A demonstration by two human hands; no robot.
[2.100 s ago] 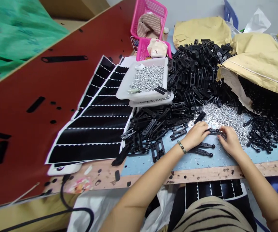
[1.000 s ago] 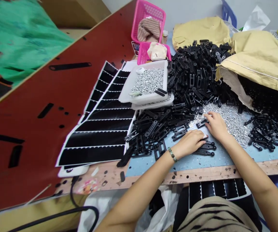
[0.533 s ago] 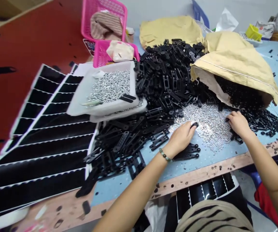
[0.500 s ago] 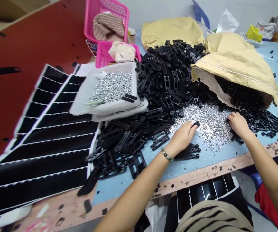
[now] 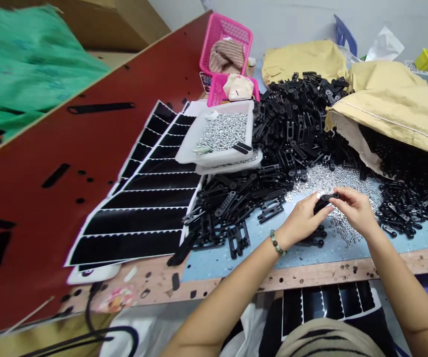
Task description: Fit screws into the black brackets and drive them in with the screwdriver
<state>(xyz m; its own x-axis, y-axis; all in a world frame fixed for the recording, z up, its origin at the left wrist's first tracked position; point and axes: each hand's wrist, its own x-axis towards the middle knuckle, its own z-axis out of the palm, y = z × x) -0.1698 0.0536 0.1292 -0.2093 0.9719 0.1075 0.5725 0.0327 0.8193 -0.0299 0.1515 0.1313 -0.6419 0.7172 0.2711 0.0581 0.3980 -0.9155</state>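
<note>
A small black plastic part is held between my two hands above the spread of silver screws. My left hand, with a beaded bracelet at its wrist, has its fingers closed around the part's left side. From the right, my right hand pinches the other end. Several black parts with round ends lie on the blue table top just below my left hand. A large heap of black parts rises behind and to the left.
A white tub of screws stands left of the heap, with pink baskets behind. An open yellow sack lies at the right. Black sticker sheets overlap a slanting red board. The table's front edge is wooden.
My right hand has left the small parts at the right and met my left hand at the black part. The view has swung left, showing more of the red board and a green cloth.
</note>
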